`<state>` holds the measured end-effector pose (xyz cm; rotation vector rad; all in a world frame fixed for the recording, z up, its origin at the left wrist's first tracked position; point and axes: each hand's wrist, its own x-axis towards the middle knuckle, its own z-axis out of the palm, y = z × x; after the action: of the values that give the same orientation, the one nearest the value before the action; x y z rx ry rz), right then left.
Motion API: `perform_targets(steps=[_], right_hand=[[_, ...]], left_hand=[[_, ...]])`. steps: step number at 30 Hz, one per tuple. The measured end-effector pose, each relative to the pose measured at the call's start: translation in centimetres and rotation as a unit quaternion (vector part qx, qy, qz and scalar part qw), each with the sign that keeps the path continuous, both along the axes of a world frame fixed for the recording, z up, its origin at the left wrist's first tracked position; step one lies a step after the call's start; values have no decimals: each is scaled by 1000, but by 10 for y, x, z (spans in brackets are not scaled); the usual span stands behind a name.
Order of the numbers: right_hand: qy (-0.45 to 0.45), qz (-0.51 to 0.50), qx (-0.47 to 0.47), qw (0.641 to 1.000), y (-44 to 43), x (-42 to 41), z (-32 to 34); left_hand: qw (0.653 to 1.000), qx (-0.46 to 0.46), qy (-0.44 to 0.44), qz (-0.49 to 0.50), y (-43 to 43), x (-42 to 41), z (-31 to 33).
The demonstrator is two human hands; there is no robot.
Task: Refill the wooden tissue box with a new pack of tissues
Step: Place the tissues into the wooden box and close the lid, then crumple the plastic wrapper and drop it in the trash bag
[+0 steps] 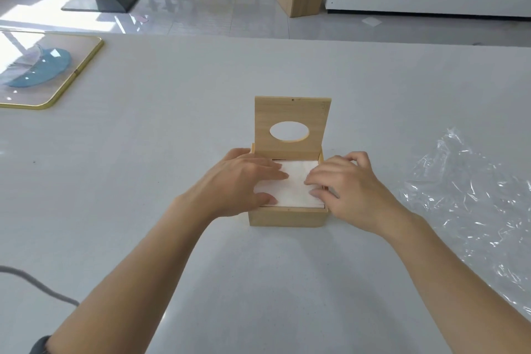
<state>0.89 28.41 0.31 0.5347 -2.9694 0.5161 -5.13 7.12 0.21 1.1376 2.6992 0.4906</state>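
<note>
White and bare in the foreground, the surface point(258, 282) is carrying the wooden tissue box point(288, 217), where the left hand point(244, 181) is lying flat with fingers spread and the right hand point(344, 184) is curling loosely, both pressing the tissues point(293, 191) into the box without clamping them. That stack is looking soft, light and easily crumpled, so pressing near its edges seems wisest, while beyond it the lid point(291, 119) is standing upright and crinkled plastic wrap point(465, 181) is lying well apart to the right.
</note>
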Motion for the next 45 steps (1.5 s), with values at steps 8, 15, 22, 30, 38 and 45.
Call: perform_targets(steps=[8,15,22,30,38,45], right_hand=[[-102,15,114,988,-11,-17,5],[75,-155,-271,947,4,-21,7],[-135,-242,-494,824,8,-44,0],[-124,-235,-534,803,8,-47,-12],[-153,-183,-561,793,15,-34,-20],[-207,-230,-562,768,12,-30,-37]], left_hand=[[1000,-11,12,21,1,1,-8],[931,280,34,230,-5,4,5],[893,294,-165,299,1,-20,-5],[848,393,-208,287,6,-23,-19],[826,434,-270,240,-2,-18,-28],[725,503,-405,240,-8,-5,-28]])
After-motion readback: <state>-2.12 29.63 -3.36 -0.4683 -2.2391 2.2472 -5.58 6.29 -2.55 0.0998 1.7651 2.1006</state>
